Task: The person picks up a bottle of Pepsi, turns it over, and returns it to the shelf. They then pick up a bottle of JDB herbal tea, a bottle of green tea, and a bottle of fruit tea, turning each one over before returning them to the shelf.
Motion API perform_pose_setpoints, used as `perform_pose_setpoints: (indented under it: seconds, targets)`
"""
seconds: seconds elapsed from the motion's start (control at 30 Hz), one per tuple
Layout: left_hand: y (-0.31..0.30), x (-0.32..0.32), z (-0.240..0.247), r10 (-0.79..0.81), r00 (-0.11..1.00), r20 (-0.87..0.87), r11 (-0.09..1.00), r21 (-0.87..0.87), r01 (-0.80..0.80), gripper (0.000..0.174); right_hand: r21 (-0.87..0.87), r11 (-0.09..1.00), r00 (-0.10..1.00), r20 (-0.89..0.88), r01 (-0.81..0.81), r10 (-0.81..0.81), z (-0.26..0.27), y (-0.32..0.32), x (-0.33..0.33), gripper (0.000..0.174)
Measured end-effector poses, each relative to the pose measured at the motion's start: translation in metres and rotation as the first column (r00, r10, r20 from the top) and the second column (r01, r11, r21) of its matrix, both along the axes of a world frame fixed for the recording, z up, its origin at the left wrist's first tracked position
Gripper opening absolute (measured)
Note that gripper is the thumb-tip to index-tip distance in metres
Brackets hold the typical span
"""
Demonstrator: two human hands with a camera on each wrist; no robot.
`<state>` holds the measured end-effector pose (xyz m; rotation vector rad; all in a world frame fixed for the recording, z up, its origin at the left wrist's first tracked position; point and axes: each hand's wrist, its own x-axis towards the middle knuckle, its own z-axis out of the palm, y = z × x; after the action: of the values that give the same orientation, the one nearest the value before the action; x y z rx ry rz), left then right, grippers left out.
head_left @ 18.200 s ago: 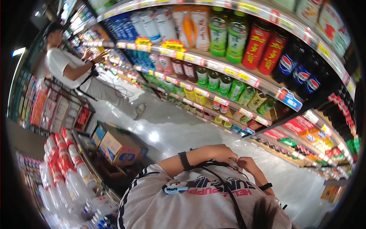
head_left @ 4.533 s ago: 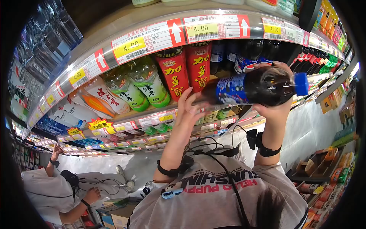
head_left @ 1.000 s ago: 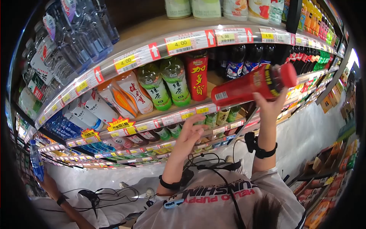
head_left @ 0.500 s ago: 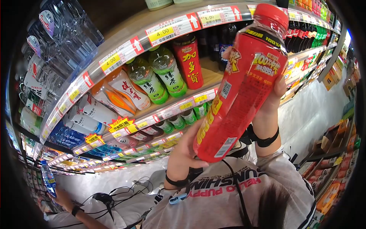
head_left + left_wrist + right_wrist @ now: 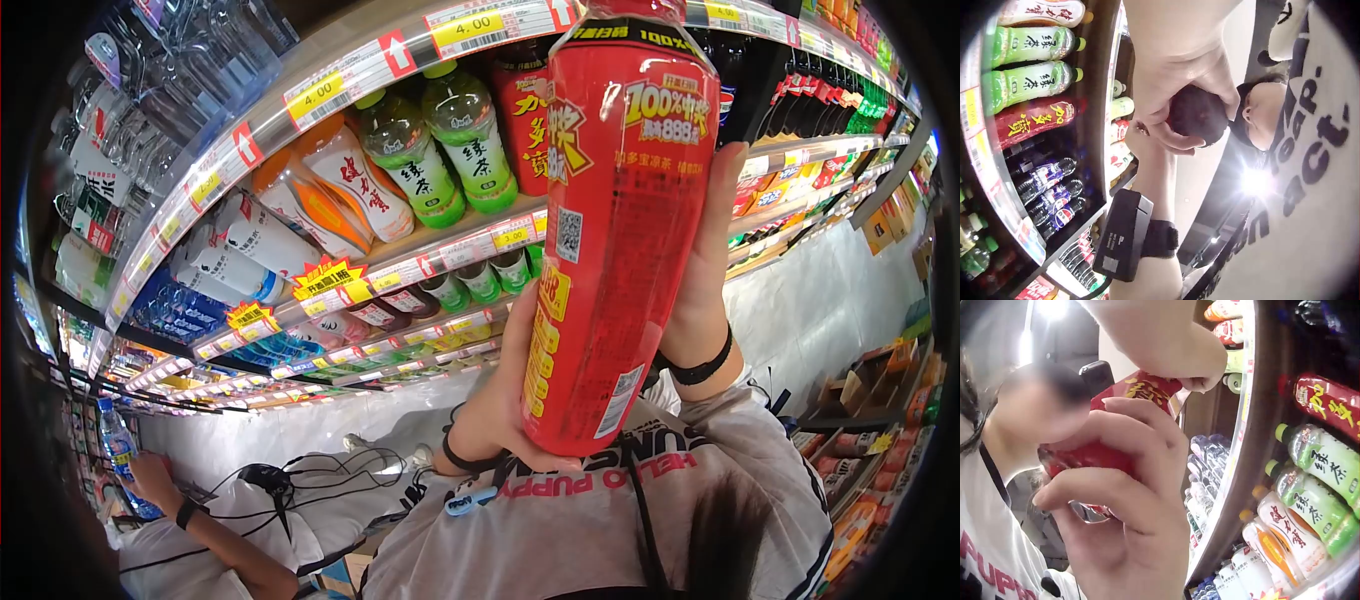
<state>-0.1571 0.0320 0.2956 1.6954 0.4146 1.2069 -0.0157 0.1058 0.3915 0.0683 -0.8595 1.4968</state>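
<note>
A large red plastic bottle of herbal tea (image 5: 625,240) stands nearly upright close before the head camera, its printed back label and barcode facing me. My right hand (image 5: 712,250) grips its right side. Under its lower left end, my left hand (image 5: 500,405) holds the base. From the left wrist view, the left hand (image 5: 1188,75) curls its fingers and thumb around the dark round bottle base (image 5: 1200,117). Right wrist view: my right hand (image 5: 1129,487) wraps its fingers round the red bottle (image 5: 1100,457). The bottle's cap is cut off at the top of the head view.
Behind the bottle runs a drinks shelf with green tea bottles (image 5: 470,145), another red bottle (image 5: 522,120) and a price rail (image 5: 330,90). Clear water bottles (image 5: 200,60) stand upper left. Another person's hand (image 5: 150,480) holds a blue-labelled bottle (image 5: 117,440) at lower left.
Some seconds ago both hands were at a cola bottle. One second ago my right hand alone held the red bottle near its neck. My left hand then took its base, and the bottle came upright and closer.
</note>
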Motion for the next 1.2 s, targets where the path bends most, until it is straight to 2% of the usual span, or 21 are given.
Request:
perform_pose_setpoints:
  seconds: [0.2,0.23,0.33,0.43,0.47,0.53,0.63,0.83,0.9,0.97,1.03,1.13,1.2]
  targets:
    - [-0.001,0.000,0.007,0.039,0.998,0.052,0.999,0.017,-0.040,0.135,-0.001,0.996,0.990,0.108,0.088,-0.088,-0.002,-0.005,0.000,0.055]
    - [-0.002,0.001,0.009,0.029,0.996,0.082,0.999,0.020,-0.030,0.135,-0.032,0.989,0.981,0.134,0.146,-0.140,-0.003,-0.007,-0.001,0.054]
    - [-0.006,0.007,0.010,-0.018,0.980,0.197,1.000,0.016,0.015,0.134,0.040,0.982,0.921,0.342,0.186,-0.188,-0.011,-0.012,0.004,0.054]
    - [-0.002,-0.001,0.018,0.154,0.988,0.005,0.985,0.081,-0.154,0.134,0.099,0.980,0.864,0.462,0.175,-0.201,-0.011,-0.022,-0.001,0.061]
    - [-0.002,-0.001,0.017,0.171,0.985,-0.011,0.981,0.099,-0.169,0.133,0.112,0.979,0.852,0.483,0.170,-0.203,-0.012,-0.025,-0.003,0.063]
    - [-0.003,-0.001,0.014,0.206,0.978,-0.041,0.970,0.140,-0.198,0.133,0.139,0.982,0.862,0.474,0.128,-0.179,-0.014,-0.026,-0.005,0.067]
    - [-0.004,0.001,0.011,0.135,0.989,0.061,0.990,0.033,-0.137,0.132,0.125,0.990,0.904,0.413,0.062,-0.108,-0.013,-0.028,-0.007,0.072]
    - [-0.002,0.000,0.016,0.140,0.990,0.033,0.978,0.152,-0.143,0.134,0.068,0.996,0.911,0.405,0.050,-0.073,-0.012,-0.029,-0.010,0.070]
    - [0.002,0.000,0.017,0.179,0.982,0.054,0.950,0.249,-0.187,0.135,0.053,0.998,0.900,0.431,0.047,-0.065,-0.012,-0.029,-0.009,0.069]
    - [0.001,0.000,0.017,0.194,0.980,0.043,0.946,0.255,-0.199,0.135,0.047,0.997,0.886,0.458,0.059,-0.074,-0.010,-0.030,-0.008,0.067]
    - [-0.002,-0.002,0.017,0.184,0.983,0.000,0.969,0.166,-0.182,0.135,0.041,0.996,0.891,0.444,0.084,-0.093,-0.010,-0.030,-0.010,0.064]
    - [-0.001,-0.003,0.021,0.192,0.981,-0.030,0.962,0.203,-0.182,0.134,0.036,0.993,0.930,0.350,0.110,-0.116,-0.019,-0.028,-0.014,0.059]
    - [-0.003,-0.001,0.015,0.157,0.987,0.021,0.978,0.136,-0.159,0.133,0.044,0.995,0.944,0.312,0.095,-0.104,-0.020,-0.028,-0.014,0.058]
